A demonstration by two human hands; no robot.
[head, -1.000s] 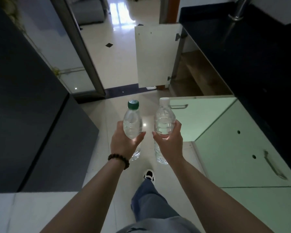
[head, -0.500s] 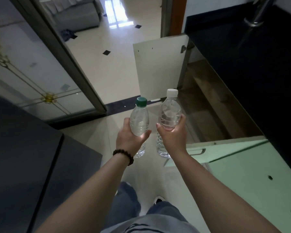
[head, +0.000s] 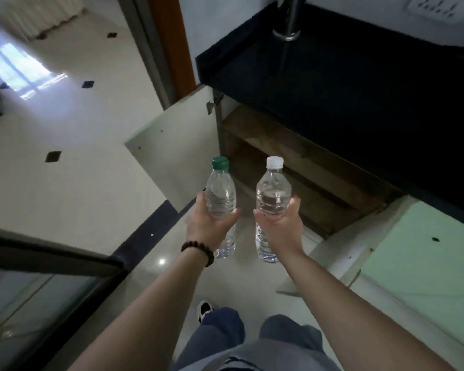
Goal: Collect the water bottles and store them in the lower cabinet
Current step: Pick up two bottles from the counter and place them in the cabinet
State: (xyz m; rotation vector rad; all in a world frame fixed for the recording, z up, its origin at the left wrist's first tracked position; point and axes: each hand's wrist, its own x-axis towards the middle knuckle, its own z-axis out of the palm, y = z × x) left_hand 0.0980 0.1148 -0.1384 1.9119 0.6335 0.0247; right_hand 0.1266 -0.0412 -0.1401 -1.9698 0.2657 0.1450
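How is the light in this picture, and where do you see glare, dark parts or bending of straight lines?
Head view: window glare washes the floor at upper left; the black counter is nearly featureless dark; the open cabinet interior is dim but readable. Both bottles, green-capped and white-capped, look sharp. Wide-angle bending curves the door frame; the lower left corner is slightly smeared.

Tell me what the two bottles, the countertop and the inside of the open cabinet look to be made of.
Green-capped bottle and white-capped bottle: clear, thin, ribbed plastic, since you see through them; caps opaque plastic. Countertop: black and glossy, mirroring the faucet, probably polished stone, though laminate is possible. Cabinet interior: bare brown wood with visible grain, matte. Left hand and right hand each grip one.
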